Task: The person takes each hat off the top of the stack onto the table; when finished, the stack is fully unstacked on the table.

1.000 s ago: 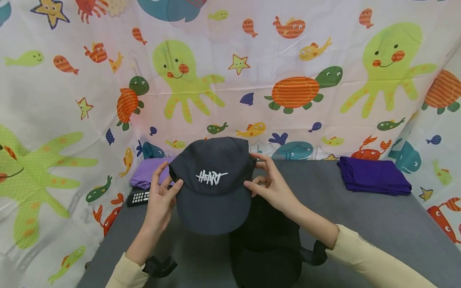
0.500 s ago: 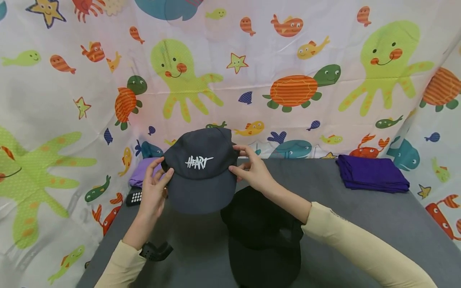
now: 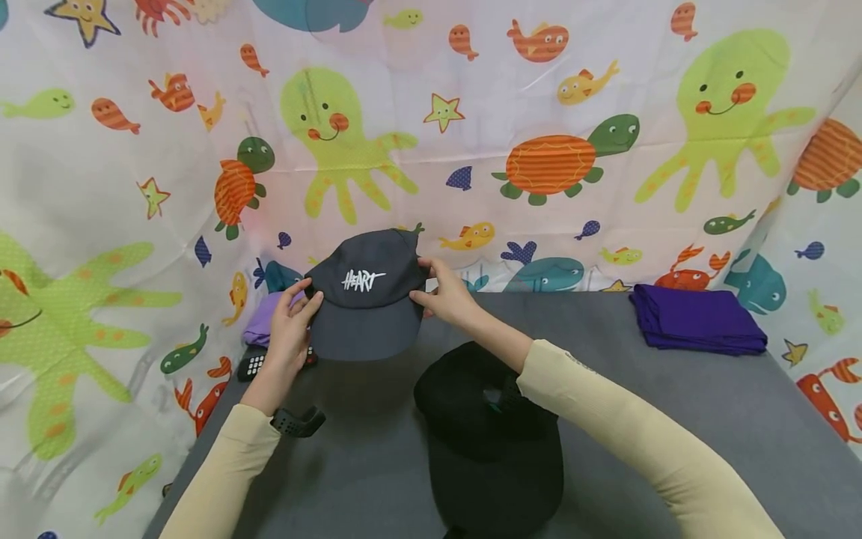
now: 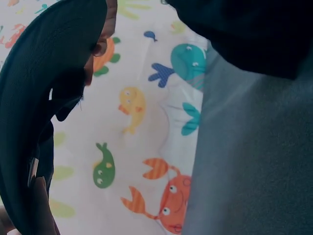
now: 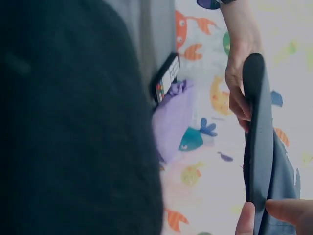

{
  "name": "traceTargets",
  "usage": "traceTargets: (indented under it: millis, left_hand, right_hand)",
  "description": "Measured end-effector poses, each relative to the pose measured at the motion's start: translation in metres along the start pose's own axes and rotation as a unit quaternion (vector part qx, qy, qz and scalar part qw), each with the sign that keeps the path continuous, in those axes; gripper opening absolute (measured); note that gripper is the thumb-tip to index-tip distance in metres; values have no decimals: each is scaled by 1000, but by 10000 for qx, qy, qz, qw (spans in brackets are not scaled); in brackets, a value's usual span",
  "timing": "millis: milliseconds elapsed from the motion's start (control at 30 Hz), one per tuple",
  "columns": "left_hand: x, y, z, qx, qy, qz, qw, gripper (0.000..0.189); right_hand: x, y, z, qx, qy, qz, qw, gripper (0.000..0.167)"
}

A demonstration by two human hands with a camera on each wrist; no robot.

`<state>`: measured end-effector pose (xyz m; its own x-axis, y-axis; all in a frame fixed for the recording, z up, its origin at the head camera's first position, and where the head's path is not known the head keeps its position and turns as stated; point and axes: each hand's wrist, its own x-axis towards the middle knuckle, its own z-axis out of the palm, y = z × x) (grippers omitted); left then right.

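Note:
A dark grey baseball cap (image 3: 367,329) with white lettering on its front is held up in the air, brim downward. My left hand (image 3: 288,335) pinches one side of it between thumb and fingers. On the opposite side, my right hand (image 3: 447,293) pinches the cap near where brim and crown meet. The right wrist view shows the held cap (image 5: 259,122) edge-on, with both hands at it. Below the right forearm, a black cap (image 3: 494,471) lies on the grey table (image 3: 646,404), brim toward me and crown partly covered by the sleeve.
A folded purple cloth (image 3: 700,320) lies at the back right. At the back left are a lilac cloth (image 3: 259,323) and a black remote control (image 3: 252,364), both partly behind the left hand. A curtain (image 3: 431,165) printed with sea animals surrounds the table's back and sides.
Both hands have carried the grey cap up, leftward and farther away from me, keeping their pinch on its sides. More of the black cap on the table has come into sight.

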<state>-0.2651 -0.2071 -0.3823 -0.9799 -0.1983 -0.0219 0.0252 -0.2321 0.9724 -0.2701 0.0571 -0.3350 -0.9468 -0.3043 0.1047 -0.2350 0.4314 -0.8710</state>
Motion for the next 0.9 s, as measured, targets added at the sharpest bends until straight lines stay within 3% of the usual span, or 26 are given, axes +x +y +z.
traceTargets:
  millis: [133,400,667,900]
  left_hand:
    - [12,-2,2,125,105,-153,9997,50]
    - [33,-8,9,144,121,-90,9998,47]
    - [55,-18,12,98,236,-180,9995,44]
    - [71,-34,12,179,323,-91,9993,42]
  right_hand:
    - [11,-2,0,-268,6,89,9996,61]
    - [36,2,-6,-823,-45,51,9966,60]
    - [56,8,-8,-908,-237,332,9950,62]
    - [67,26,0,-883,-323,505,9943,60]
